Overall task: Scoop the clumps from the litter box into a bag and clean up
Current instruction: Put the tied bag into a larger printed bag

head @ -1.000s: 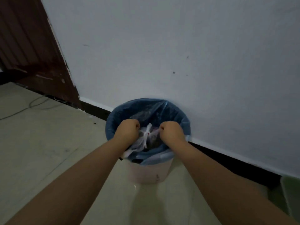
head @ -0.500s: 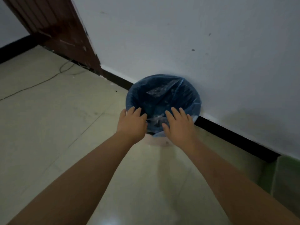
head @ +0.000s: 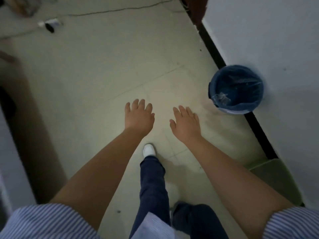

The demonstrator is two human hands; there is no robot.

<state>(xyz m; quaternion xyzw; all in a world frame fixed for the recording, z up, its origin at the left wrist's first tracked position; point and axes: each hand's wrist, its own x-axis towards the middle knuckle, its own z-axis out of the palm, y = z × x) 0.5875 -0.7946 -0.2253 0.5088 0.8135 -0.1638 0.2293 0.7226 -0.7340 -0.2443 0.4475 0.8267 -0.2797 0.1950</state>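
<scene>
- Nearest you, your striped sleeves (head: 43, 223) and dark trouser leg (head: 152, 183) fill the lower frame; one white shoe (head: 149, 150) is planted on the pale tiled floor (head: 103, 75), toe pointing ahead
- Above it your left hand (head: 139, 116) and right hand (head: 186, 123) hang palm-down over the floor, apart from each other; the fingers (head: 183, 111) of both are straight and loosely spread, holding nothing
- The bin (head: 235, 89) stands ahead and to your right, against the dark skirting (head: 212, 47) at the foot of the white wall (head: 267, 31); your right hand is the nearer, though well short of its rim
- Its blue liner (head: 241, 107) folds over the rim; crumpled clear plastic (head: 221, 98) lies inside at the near edge; whether that is the tied bag I cannot tell
- No litter box shows; a green object (head: 272, 178) sits by your right arm; a cable (head: 112, 11) runs across the far floor
</scene>
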